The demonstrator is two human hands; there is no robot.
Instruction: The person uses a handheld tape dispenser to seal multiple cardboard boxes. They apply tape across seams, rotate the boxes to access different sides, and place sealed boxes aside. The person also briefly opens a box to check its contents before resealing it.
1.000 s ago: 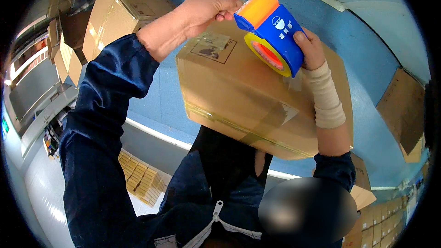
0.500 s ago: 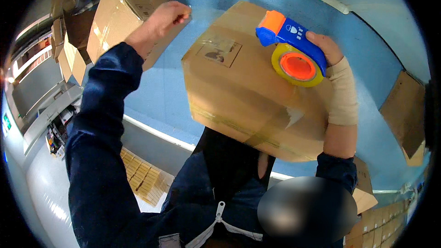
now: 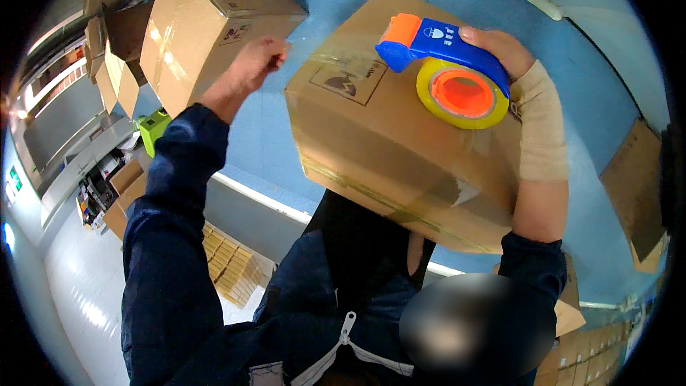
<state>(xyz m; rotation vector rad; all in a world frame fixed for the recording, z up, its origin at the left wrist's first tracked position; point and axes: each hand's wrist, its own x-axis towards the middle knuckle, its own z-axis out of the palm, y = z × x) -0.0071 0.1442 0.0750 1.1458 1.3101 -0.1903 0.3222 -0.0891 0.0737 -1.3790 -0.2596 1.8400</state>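
My right hand (image 3: 500, 46), with a beige sleeve round the wrist, grips a blue and orange tape dispenser (image 3: 457, 50) carrying a yellow roll (image 3: 464, 120) with an orange core. It is held over a large taped cardboard box (image 3: 379, 164) in front of me. My left hand (image 3: 264, 61) is left of that box, its fingers pinched on what looks like the end of a faint clear tape strip (image 3: 314, 50) stretching from the dispenser.
Another taped box (image 3: 179, 43) stands at upper left on the blue surface (image 3: 271, 171). Opened cartons (image 3: 114, 82), a green object (image 3: 152, 127) and a yellow slatted stack (image 3: 229, 264) are at left and below. Flattened cardboard (image 3: 629, 193) lies at right.
My left hand moved left from the dispenser, drawing out tape, then slightly down. My right hand turned the dispenser flatter, showing the roll's orange core, and shifted right.
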